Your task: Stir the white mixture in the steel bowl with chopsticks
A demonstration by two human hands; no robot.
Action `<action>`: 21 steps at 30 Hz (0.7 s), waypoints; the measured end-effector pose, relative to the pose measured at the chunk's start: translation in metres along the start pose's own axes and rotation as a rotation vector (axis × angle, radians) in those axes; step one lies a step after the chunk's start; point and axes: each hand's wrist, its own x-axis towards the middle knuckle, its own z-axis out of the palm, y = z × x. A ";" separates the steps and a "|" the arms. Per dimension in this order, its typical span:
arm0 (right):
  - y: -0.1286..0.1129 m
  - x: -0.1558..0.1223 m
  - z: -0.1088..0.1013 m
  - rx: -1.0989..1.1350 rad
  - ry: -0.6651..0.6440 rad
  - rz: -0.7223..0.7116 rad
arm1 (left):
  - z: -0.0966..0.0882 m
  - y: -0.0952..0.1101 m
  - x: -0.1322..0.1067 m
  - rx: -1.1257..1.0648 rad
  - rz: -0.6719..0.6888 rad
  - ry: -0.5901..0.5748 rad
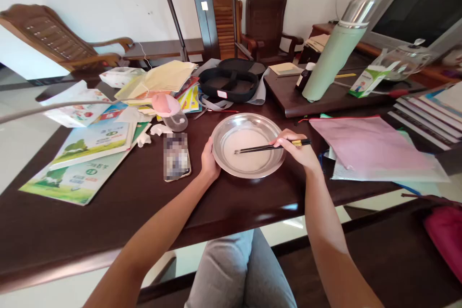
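A round steel plate (231, 127) with a pale liquid in it sits on the dark wooden table (126, 207) in front of me. My left hand (208, 161) grips the plate's left rim, fingers closed on it. My right hand (298, 147) is closed on a pair of dark chopsticks (269, 147), held nearly level, their tips resting in the liquid near the plate's middle.
A phone (176, 156) lies just left of the plate. Books and papers (90, 154) cover the table's left side; a black divided lunch box (231, 82) is behind the plate. A pink folder (364, 147), stacked books and a green thermos (334, 55) stand to the right.
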 end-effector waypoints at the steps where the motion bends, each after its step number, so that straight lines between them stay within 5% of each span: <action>1: 0.001 0.001 0.001 -0.017 0.019 -0.004 | 0.000 0.000 0.000 0.003 -0.009 -0.007; 6: 0.005 -0.002 -0.012 0.000 0.281 0.022 | 0.001 0.001 0.001 0.009 0.011 -0.020; 13: 0.000 -0.001 -0.001 0.022 0.015 0.006 | 0.000 -0.002 0.004 0.036 0.033 0.000; 19: 0.005 0.000 -0.009 -0.003 0.272 0.012 | -0.004 -0.004 0.010 0.080 0.066 0.009; 21: 0.004 -0.002 -0.009 0.049 0.255 0.024 | -0.005 -0.004 0.012 0.091 0.086 0.018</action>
